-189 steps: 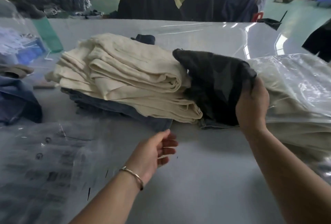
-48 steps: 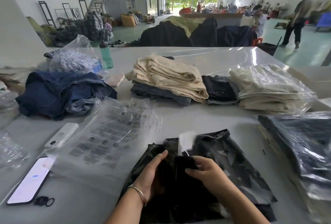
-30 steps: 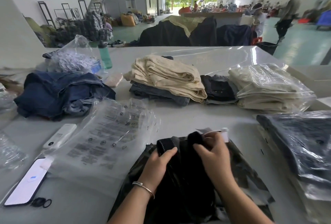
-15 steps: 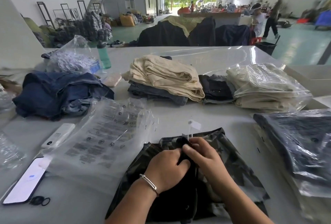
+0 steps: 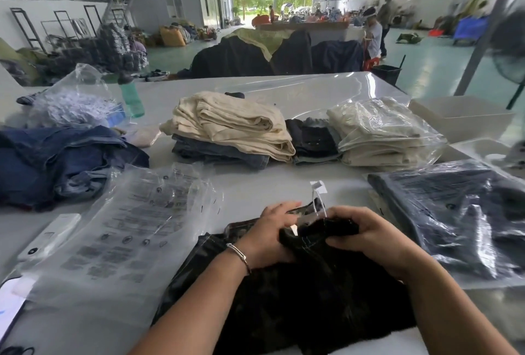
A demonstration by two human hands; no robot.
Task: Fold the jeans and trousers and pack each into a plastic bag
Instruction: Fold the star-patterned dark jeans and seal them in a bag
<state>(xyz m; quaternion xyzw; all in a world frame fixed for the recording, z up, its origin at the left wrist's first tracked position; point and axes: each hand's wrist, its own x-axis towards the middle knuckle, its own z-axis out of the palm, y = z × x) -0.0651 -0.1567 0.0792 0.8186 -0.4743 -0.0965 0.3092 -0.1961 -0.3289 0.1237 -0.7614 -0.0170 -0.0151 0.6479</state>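
Note:
Dark camouflage trousers lie on the white table right in front of me. My left hand and my right hand both grip the bunched waistband at the far end. A white tag on a plastic string sticks up between my hands. A stack of empty printed plastic bags lies to the left of the trousers. Folded cream trousers on folded jeans sit in the middle of the table.
Loose blue jeans are heaped at left. Bagged cream trousers and bagged dark jeans lie at right. Folded black jeans sit between the stacks. A phone, a white remote-like device and a green bottle are at left.
The trousers went from my right hand at the stack to the table before me. In the last second my hands shifted apart along the waistband and the tag now stands up between them.

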